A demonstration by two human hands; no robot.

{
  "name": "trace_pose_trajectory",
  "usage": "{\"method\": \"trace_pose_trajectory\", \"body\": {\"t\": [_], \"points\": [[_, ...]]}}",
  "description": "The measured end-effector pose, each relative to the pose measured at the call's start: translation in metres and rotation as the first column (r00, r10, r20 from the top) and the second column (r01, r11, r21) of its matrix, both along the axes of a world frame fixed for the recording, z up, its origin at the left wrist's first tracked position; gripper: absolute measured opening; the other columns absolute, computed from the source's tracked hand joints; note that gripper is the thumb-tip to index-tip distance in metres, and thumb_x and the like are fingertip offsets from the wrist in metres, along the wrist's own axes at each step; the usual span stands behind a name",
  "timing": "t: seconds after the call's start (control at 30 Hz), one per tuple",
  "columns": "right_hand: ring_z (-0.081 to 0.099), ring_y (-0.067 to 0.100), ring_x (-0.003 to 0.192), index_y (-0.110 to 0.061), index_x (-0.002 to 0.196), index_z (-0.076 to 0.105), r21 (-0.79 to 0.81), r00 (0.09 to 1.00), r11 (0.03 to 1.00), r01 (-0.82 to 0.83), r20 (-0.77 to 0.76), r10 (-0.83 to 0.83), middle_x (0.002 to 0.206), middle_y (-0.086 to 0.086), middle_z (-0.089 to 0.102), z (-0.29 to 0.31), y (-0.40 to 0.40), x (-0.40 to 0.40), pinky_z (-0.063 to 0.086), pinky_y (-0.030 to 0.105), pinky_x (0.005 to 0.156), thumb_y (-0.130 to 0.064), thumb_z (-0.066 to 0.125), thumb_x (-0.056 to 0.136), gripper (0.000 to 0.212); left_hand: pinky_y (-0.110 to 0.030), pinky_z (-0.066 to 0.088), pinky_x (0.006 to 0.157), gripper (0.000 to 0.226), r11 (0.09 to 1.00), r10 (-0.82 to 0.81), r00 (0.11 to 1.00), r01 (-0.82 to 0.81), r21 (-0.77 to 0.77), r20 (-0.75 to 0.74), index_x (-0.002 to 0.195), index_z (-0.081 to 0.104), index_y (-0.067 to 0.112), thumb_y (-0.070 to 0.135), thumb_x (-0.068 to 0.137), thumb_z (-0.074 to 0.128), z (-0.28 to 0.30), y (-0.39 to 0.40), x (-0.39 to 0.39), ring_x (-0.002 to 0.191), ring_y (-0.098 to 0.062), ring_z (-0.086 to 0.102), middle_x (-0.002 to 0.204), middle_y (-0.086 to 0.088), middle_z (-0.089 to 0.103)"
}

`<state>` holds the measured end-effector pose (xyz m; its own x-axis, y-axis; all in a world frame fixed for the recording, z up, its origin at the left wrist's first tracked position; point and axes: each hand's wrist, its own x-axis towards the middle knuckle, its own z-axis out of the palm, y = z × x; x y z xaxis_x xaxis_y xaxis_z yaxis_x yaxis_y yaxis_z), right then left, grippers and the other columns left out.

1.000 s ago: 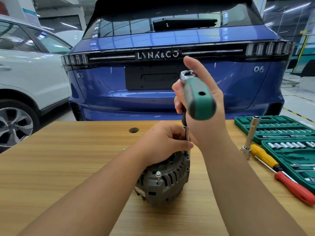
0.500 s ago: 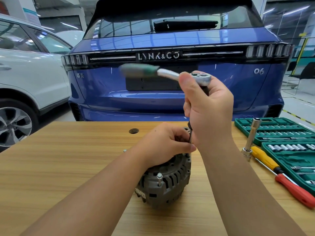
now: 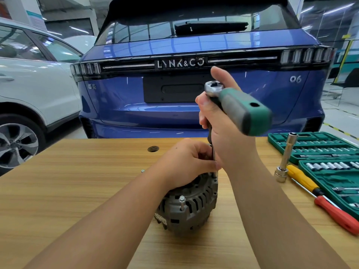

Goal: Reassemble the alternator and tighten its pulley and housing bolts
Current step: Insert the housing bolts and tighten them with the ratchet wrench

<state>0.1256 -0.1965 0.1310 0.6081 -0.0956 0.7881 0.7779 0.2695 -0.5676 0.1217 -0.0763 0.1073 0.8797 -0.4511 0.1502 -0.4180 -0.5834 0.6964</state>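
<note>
Under both hands, the alternator (image 3: 191, 206) sat on the tabletop (image 3: 77, 191).

Reaching in from the lower left, the left hand (image 3: 186, 164) lay curled over the alternator's top, fingers pinched round a thin extension shaft (image 3: 213, 159) that stood upright at the housing's far right edge. Directly above it, the right hand (image 3: 223, 129) was raised, forearm steep, clasping the head of a ratchet (image 3: 239, 105) whose green handle pointed toward the camera and right. A housing bolt (image 3: 182, 200) stood proud just below the left wrist. Well right of the right forearm lay a socket set (image 3: 320, 152).
</note>
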Motion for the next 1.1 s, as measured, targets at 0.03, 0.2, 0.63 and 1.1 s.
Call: {"method": "trace_pose_trajectory", "body": {"t": [0.03, 0.2, 0.63, 1.1], "points": [[0.052, 0.012, 0.069, -0.044, 0.122, 0.066, 0.016, 0.999, 0.999, -0.037, -0.008, 0.037, 0.085, -0.001, 0.062, 0.000, -0.002, 0.000, 0.049, 0.023, 0.067, -0.004, 0.055, 0.096, 0.049, -0.035, 0.056, 0.086, 0.008, 1.000, 0.000, 1.000, 0.000, -0.001, 0.001, 0.100, 0.077, 0.035, 0.037, 0.094, 0.073, 0.000, 0.000, 0.000, 0.089, -0.002, 0.068, 0.094, 0.016, 0.076], [0.050, 0.021, 0.063, -0.020, 0.129, 0.062, 0.151, 0.932, 0.934, -0.323, -0.118, 0.342, 0.089, 0.009, 0.067, 0.004, -0.013, 0.000, 0.046, 0.028, 0.061, -0.036, 0.042, 0.099, 0.040, -0.021, 0.042, 0.064, 0.004, 0.999, 0.032, 0.999, -0.033, 0.020, 0.033, 0.089, 0.075, 0.037, 0.041, 0.091, 0.075, -0.002, -0.001, 0.003, 0.078, 0.001, 0.064, 0.086, 0.014, 0.072], [0.043, 0.010, 0.056, -0.012, 0.106, 0.060, 0.070, 0.959, 0.997, 0.023, -0.284, -0.002, 0.067, -0.007, 0.054, 0.012, -0.010, -0.009, 0.042, 0.022, 0.054, -0.017, 0.069, 0.095, 0.015, -0.024, 0.048, 0.070, 0.008, 0.999, 0.030, 1.000, -0.030, 0.029, 0.005, 0.095, 0.075, 0.039, 0.045, 0.093, 0.071, -0.002, -0.001, 0.003, 0.080, 0.003, 0.064, 0.090, 0.017, 0.072], [0.051, 0.016, 0.061, -0.030, 0.118, 0.063, 0.104, 0.973, 0.985, -0.135, -0.176, 0.152, 0.084, 0.010, 0.060, 0.012, -0.006, -0.010, 0.046, 0.023, 0.057, 0.005, 0.041, 0.102, 0.045, -0.030, 0.054, 0.074, 0.006, 1.000, 0.012, 1.000, -0.012, -0.006, 0.009, 0.093, 0.076, 0.036, 0.041, 0.092, 0.073, -0.002, 0.000, 0.003, 0.081, -0.001, 0.066, 0.089, 0.015, 0.074]]}}
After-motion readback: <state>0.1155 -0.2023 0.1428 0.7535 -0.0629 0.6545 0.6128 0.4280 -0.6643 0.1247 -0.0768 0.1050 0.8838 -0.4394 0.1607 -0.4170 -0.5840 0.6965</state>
